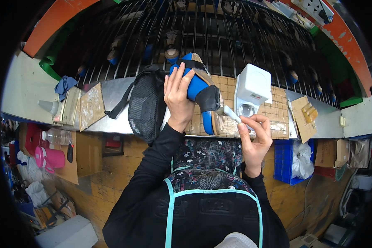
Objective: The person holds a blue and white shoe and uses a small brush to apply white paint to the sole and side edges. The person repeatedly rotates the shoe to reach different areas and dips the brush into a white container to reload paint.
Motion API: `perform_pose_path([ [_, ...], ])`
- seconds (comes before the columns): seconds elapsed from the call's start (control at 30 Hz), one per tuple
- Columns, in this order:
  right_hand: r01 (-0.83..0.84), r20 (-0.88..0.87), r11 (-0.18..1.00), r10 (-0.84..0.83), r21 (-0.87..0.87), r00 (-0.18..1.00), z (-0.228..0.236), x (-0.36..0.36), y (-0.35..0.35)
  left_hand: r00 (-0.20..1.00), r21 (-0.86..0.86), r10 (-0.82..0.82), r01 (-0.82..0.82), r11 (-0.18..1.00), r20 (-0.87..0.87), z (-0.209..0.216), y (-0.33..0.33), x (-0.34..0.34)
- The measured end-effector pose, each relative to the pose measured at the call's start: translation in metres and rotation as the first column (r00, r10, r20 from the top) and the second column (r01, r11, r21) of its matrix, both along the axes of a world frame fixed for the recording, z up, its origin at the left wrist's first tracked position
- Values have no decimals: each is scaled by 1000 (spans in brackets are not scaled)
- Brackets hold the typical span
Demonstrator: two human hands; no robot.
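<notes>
My left hand point(180, 99) grips a sandal on a blue shoe last point(197, 86), with black straps around the blue form and a tan sole along its right side. My right hand point(255, 138) pinches a small brush point(232, 114) by its pale handle. The brush's tip is at the edge of the sandal, near the wide black strap; whether it touches cannot be told. Right of the sandal stands a white dispenser point(254, 82) with a small round cup at its foot. A black mesh pouch point(146, 108) with a strap lies beside my left wrist.
Grid-marked cardboard point(279, 118) covers part of the metal bench. Beyond it runs a rack of dark bars point(223, 39) carrying several sandals on blue lasts. Cardboard scraps point(92, 106) lie left. Below the bench are a blue crate point(282, 159) and a pink jug point(53, 158).
</notes>
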State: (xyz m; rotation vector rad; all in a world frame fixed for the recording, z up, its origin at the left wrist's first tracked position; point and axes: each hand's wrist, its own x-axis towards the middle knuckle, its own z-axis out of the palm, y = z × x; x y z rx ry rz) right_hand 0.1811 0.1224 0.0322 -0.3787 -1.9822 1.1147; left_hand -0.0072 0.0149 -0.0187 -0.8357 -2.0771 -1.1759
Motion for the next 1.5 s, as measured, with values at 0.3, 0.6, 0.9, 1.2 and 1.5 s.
perform_pose_path([
  [0.3, -145, -97, 986, 136, -87, 986, -7, -6, 11, 986, -57, -64, 74, 996, 154, 13, 10, 3],
  [0.6, -183, -164, 983, 177, -22, 970, 3, -18, 27, 900, -4, -284, 302, 953, 331, 31, 12, 15],
  [0.9, -259, -157, 964, 266, 63, 951, 15, -34, 33, 726, -126, -355, 516, 847, 589, 26, -5, 14],
  [1.2, -325, -92, 942, 332, 83, 939, 11, -39, 40, 261, 81, -402, 745, 662, 878, 27, -21, 19],
  [1.5, -357, -76, 932, 361, 68, 929, -6, -33, 49, -300, 485, -405, 709, 511, 864, 30, -24, 26],
])
